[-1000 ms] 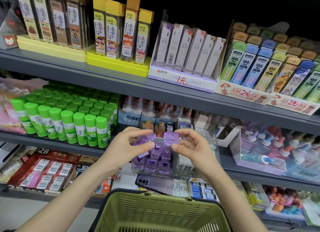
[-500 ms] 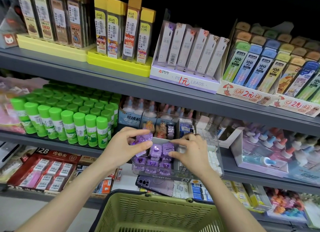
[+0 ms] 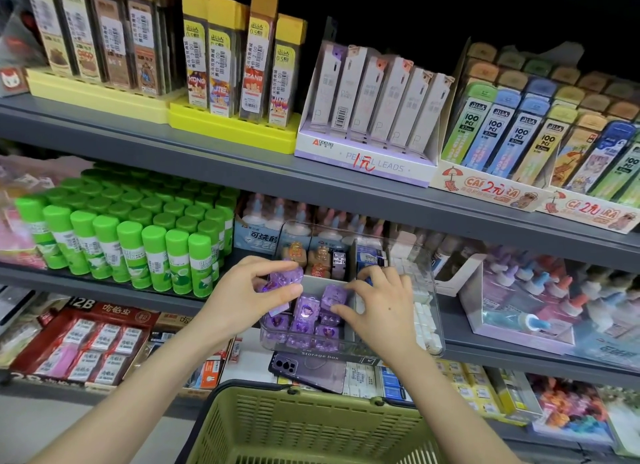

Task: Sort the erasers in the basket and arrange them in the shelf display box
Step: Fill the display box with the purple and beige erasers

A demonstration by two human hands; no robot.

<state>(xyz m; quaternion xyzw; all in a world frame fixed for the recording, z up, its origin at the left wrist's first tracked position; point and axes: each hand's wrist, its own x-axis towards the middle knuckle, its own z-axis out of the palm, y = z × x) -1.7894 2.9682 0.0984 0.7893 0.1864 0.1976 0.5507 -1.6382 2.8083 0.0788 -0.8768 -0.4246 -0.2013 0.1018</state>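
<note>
Clear display box [image 3: 429,290], front label "Storage box", sits on the middle shelf [image 3: 104,287]. Left hand [image 3: 249,301] pinches a purple eraser [image 3: 282,278] between thumb and fingers above the box's left compartment. Right hand [image 3: 377,308] rests fingertips on the top purple erasers [image 3: 320,302] stacked in that compartment; fingers spread, gripping nothing. Green basket [image 3: 311,425] below, contents not visible. Upper shelf carton [image 3: 363,162] reads "PENCIL LEADS"; lead tubes [image 3: 495,131] read "100 PCS".
</note>
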